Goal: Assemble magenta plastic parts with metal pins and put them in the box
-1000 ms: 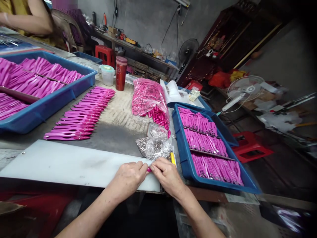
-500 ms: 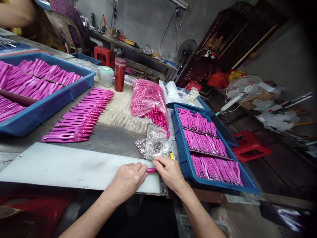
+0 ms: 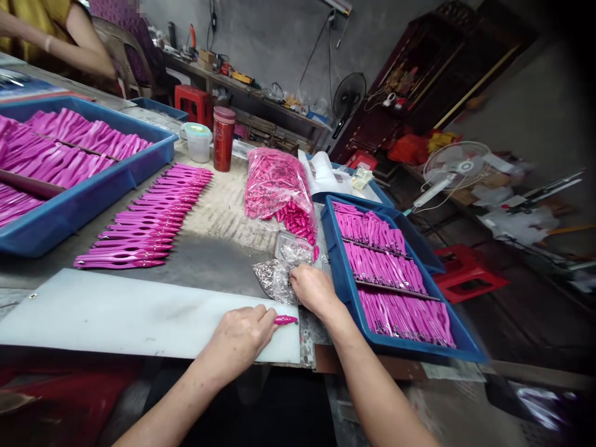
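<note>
My left hand [image 3: 244,335] is closed around a slim pink plastic piece [image 3: 285,320], whose darker pointed tip sticks out to the right above the white board [image 3: 139,316]. The rest of that piece is hidden in the fingers. My right hand [image 3: 313,287] reaches into a clear plastic bag [image 3: 285,288] of small shiny metal parts; its fingertips are bent inside the bag, and what they pinch, if anything, is hidden. Behind it lies a clear bag of short pink tips [image 3: 278,186]. A row of similar pink pieces [image 3: 139,223] rests on the table to the left.
A blue tray [image 3: 153,162] of pink pieces stands at the left, another blue tray [image 3: 347,310] at the right. A red tumbler [image 3: 223,141] and a lidded tub [image 3: 198,144] stand behind the row. A co-worker's arm [image 3: 79,53] shows at the upper left.
My right hand has left the pink piece's tip and moved up into the bag of metal parts. My left hand keeps its hold. The co-worker's arm has shifted.
</note>
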Available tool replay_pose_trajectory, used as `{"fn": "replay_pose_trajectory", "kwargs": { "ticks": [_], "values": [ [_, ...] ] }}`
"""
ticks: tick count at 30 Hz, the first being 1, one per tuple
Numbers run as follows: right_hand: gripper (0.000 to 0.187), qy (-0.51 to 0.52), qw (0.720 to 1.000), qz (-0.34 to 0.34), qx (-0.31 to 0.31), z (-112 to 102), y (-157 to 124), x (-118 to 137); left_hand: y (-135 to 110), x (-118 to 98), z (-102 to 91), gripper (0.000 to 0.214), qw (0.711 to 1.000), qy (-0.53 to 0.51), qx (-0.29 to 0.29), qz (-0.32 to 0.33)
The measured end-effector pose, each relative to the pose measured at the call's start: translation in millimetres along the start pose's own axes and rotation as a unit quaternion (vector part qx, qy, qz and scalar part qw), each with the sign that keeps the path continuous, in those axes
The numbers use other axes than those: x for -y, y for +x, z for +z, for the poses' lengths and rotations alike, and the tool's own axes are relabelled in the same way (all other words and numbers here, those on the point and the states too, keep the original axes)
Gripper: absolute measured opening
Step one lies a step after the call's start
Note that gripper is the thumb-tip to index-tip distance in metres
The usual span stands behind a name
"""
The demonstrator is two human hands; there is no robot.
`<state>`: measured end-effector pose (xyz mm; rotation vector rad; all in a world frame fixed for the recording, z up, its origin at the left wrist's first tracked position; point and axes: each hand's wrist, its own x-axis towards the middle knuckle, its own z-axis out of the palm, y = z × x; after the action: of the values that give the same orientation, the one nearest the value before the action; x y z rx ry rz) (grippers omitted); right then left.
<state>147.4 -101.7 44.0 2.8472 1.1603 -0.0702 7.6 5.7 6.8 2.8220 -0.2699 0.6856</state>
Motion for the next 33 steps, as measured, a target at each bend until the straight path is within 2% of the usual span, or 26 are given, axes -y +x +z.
{"fn": "replay_pose_trajectory", "kwargs": {
  "ticks": [8,17,20,23,25,33],
  "values": [
    [0.02,0.01,1.0,0.004,-0.007,2.5,3.4,0.4,0.6,-0.3,-0.9,0.019,1.0,0.004,-0.005,0.001],
    [0.02,0.141,0.988,0.008,-0.061,-6.4,-12.8,-9.1,0.7,-1.2,-2.3,0.017,1.0,-0.002,0.0,-0.001],
    [0.021,0.268,0.962,0.014,-0.053,-7.8,-24.6,-9.9,0.4,-0.8,-1.2,0.016,1.0,0.002,-0.004,0.0],
    [0.02,0.411,0.911,0.029,-0.026,-5.7,-37.1,-8.9,0.1,-0.1,0.2,0.017,1.0,0.004,-0.015,-0.001],
    [0.02,0.435,0.9,0.035,-0.009,-2.9,-44.8,-8.2,-0.1,0.3,0.5,0.017,1.0,0.0,-0.021,-0.001],
    [0.019,0.374,0.926,0.044,-0.006,14.7,-63.4,-1.5,1.8,0.8,-3.4,0.02,1.0,0.0,-0.018,-0.004]
  ]
}}
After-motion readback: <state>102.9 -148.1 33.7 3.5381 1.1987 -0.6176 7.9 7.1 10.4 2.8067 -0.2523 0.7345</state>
